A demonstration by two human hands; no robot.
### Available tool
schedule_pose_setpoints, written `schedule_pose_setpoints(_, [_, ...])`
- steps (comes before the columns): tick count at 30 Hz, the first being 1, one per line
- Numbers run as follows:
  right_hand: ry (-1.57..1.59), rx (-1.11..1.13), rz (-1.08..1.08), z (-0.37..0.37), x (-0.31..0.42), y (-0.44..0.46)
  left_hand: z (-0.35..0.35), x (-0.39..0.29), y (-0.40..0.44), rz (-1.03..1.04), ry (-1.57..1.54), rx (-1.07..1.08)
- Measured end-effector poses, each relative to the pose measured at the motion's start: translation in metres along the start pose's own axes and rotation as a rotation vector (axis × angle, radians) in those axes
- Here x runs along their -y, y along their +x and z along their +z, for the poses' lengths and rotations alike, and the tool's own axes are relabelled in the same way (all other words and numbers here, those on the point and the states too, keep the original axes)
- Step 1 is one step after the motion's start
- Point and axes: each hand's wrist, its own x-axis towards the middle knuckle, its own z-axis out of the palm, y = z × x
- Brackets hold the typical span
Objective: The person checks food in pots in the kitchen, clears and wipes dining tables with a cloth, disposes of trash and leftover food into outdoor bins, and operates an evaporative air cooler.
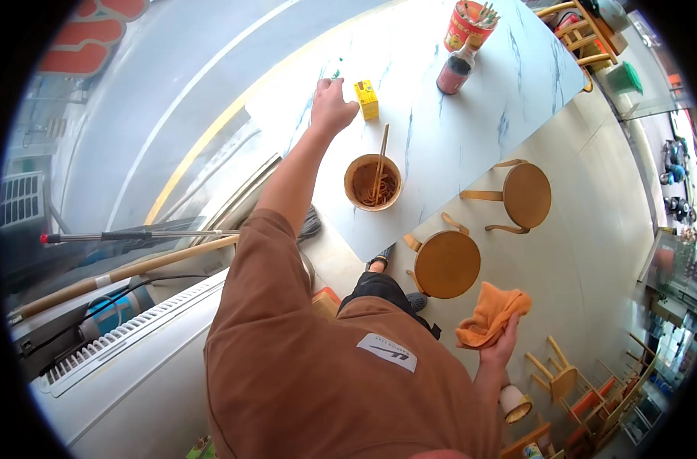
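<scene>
Easy, upper centre: keep your left hand (334,109), grip unclear, off the yellow carton (367,100), your right hand (502,344) grasping the orange cloth (490,315).

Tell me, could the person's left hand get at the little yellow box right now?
Probably yes: the left hand is right beside the yellow box, with nothing visible between them. Its fingertips are by something small and green, though whether they grip it is unclear.

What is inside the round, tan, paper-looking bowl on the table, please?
The round, tan, paper-looking bowl holds dark brown noodles, with two slim, light wooden chopsticks leaning over its rim. Anything beneath the noodles is covered.
</scene>
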Motion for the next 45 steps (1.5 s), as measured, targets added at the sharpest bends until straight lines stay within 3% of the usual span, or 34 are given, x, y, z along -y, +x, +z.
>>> schedule_pose_setpoints(1, [0.007, -0.028, -0.001, -0.001, -0.001, -0.003, 0.002, -0.008, 0.005, 0.01, -0.005, 0.011])
schedule_pose_setpoints(3, [0.039, -0.056, -0.008, -0.01, -0.005, -0.008, 0.001, -0.023, 0.011, 0.071, 0.267, 0.175])
schedule_pose_setpoints(5, [0.067, -0.078, -0.008, -0.021, -0.011, -0.009, 0.017, -0.018, 0.024, 0.105, 0.307, 0.157])
schedule_pose_setpoints(7, [0.087, -0.064, 0.007, -0.026, -0.017, -0.007, 0.013, -0.016, 0.033, 0.011, 0.102, 0.332])
schedule_pose_setpoints(9, [0.075, -0.075, 0.011, -0.023, -0.018, -0.003, 0.001, -0.013, 0.026, -0.038, -0.016, 0.18])
schedule_pose_setpoints(11, [0.071, -0.091, 0.014, -0.016, -0.021, 0.002, -0.019, -0.004, 0.012, 0.05, -0.111, 0.015])
schedule_pose_setpoints(13, [0.065, -0.037, 0.015, -0.008, -0.021, 0.013, -0.06, -0.002, -0.02, 0.129, -0.276, 0.067])
schedule_pose_setpoints(15, [0.048, -0.011, 0.021, -0.002, -0.021, 0.026, -0.089, -0.007, -0.063, -0.017, -0.589, 0.245])
schedule_pose_setpoints(18, [0.017, 0.063, 0.024, 0.018, -0.022, 0.041, -0.087, 0.014, -0.117, 0.05, -0.693, 0.343])
schedule_pose_setpoints(25, [-0.065, 0.194, 0.048, 0.05, -0.018, 0.048, -0.057, 0.028, -0.155, 0.168, -0.503, 0.354])
schedule_pose_setpoints(31, [-0.056, 0.21, 0.04, 0.044, -0.021, 0.047, -0.032, 0.033, -0.177, 0.101, -0.491, 0.263])
schedule_pose_setpoints(35, [-0.071, 0.172, 0.048, 0.05, -0.022, 0.047, -0.021, 0.022, -0.198, -0.037, -0.549, 0.1])
schedule_pose_setpoints(37, [-0.066, 0.169, 0.033, 0.063, -0.021, 0.05, -0.01, 0.024, -0.212, -0.347, -0.684, 0.061])
schedule_pose_setpoints(38, [-0.065, 0.171, 0.035, 0.071, -0.021, 0.054, -0.004, 0.025, -0.219, -0.603, -0.927, 0.17])
schedule_pose_setpoints(41, [-0.168, 0.202, -0.055, 0.1, -0.026, 0.082, 0.019, 0.016, -0.231, -0.882, -1.298, 0.254])
schedule_pose_setpoints(45, [-0.396, 0.267, -0.125, 0.158, -0.03, 0.122, 0.034, 0.002, -0.232, -0.976, -1.355, 0.189])
